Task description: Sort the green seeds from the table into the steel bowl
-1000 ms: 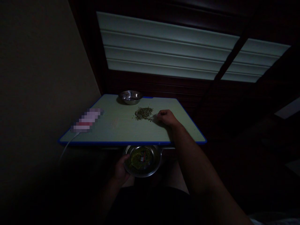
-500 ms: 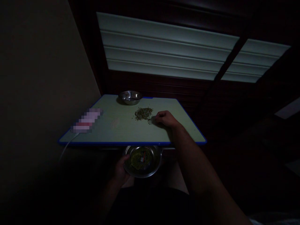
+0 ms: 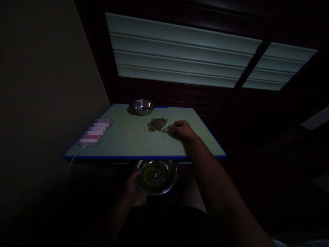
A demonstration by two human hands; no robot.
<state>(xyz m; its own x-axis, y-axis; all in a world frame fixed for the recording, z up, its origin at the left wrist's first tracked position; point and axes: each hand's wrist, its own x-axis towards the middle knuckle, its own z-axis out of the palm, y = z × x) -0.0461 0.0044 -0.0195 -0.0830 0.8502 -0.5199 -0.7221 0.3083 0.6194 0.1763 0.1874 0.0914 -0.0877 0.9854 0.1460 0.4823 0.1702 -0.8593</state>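
Observation:
On the pale tabletop point(image 3: 133, 144) lies a loose pile of small greenish-brown grains point(image 3: 157, 125), perhaps beans. My right hand point(image 3: 183, 129) is closed at the pile's right side, its fingers pinching what looks like a small spoon point(image 3: 168, 129). The spoon's tip meets the pile's edge, where a few grains lie apart. Below the table's front edge, my left hand point(image 3: 133, 188) grips the left rim of a metal bowl point(image 3: 168, 188). Green grains point(image 3: 149, 175) fill the bowl's middle, along with a small labelled item point(image 3: 156, 174) that is too dark to make out.
A second metal bowl point(image 3: 143, 107) stands at the table's back edge. At the left lies a blurred-out pink device point(image 3: 94, 133) with a white cable point(image 3: 73, 161) hanging over the edge. A wall point(image 3: 51, 75) rises at the left, and dark-framed slatted panels point(image 3: 177, 51) stand behind the table.
My right hand has shifted slightly right and the spoon's pale face now shows beside the pile. My left hand and its bowl stay nearly where they were.

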